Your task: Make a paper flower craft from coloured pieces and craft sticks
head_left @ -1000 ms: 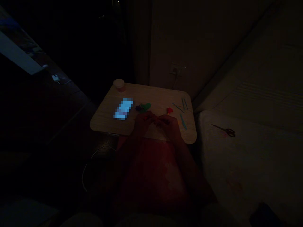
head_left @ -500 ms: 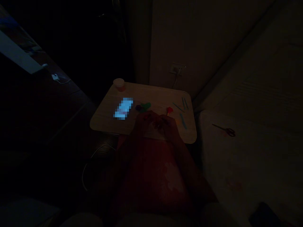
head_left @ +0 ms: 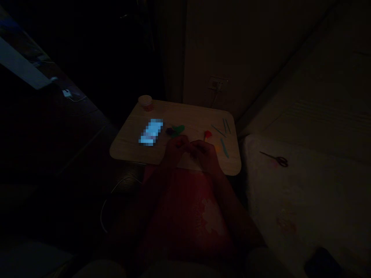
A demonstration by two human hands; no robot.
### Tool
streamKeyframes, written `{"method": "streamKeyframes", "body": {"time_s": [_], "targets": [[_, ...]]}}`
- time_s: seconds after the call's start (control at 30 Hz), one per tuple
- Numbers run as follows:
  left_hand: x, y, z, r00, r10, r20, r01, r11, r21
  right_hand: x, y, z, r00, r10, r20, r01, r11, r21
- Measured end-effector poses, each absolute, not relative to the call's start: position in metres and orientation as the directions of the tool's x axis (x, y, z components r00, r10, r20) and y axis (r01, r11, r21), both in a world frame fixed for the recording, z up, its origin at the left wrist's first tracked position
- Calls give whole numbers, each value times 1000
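Note:
Over the near edge of a small wooden table (head_left: 130, 152), my left hand (head_left: 175, 150) and my right hand (head_left: 205, 152) meet with their fingertips together. A small red lump (head_left: 179, 143), which looks like modelling clay, shows in the closed fingers of my left hand. My right hand is closed too, its fingers pinched against the left ones; what lies between them is too dark to make out. Just beyond my left hand are a green clay piece (head_left: 179, 130) and a dark purple lump (head_left: 169, 131). A red piece (head_left: 208, 134) lies past my right hand.
A lit, blurred phone (head_left: 151, 132) lies on the table's left, with a lidded tub (head_left: 145, 102) behind it. Thin blue sticks (head_left: 218, 131) and a blue modelling knife (head_left: 224, 148) lie at the right. Scissors (head_left: 275, 158) rest on a pale surface beside the table. The room is dark.
My hands stay together in the same place over the table. The fingers of my right hand have shifted slightly against the left ones. The other things have not moved.

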State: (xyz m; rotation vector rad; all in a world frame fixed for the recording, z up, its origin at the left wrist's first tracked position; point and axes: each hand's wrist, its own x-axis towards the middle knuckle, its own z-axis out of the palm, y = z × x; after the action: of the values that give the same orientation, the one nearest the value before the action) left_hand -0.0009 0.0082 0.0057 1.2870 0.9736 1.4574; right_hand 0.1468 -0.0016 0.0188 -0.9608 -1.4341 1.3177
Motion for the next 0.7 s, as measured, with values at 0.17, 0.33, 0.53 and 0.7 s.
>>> {"method": "streamKeyframes", "body": {"time_s": [0.17,0.33,0.53,0.7], "targets": [[2,11,0,-80,964,252,-134,-261,956,146,0,14,-224,969,106,-22,103,-994],[-1,15,-11,-128,969,210,-181,-231,956,146,4,12,-152,980,129,-43,124,-991],[-1,15,-14,-97,977,191,-195,-207,959,148,4,15,-95,981,170,-71,163,-984],[2,12,-3,-103,979,173,-169,-189,967,148,2,18,-97,983,159,6,160,-987]]}}
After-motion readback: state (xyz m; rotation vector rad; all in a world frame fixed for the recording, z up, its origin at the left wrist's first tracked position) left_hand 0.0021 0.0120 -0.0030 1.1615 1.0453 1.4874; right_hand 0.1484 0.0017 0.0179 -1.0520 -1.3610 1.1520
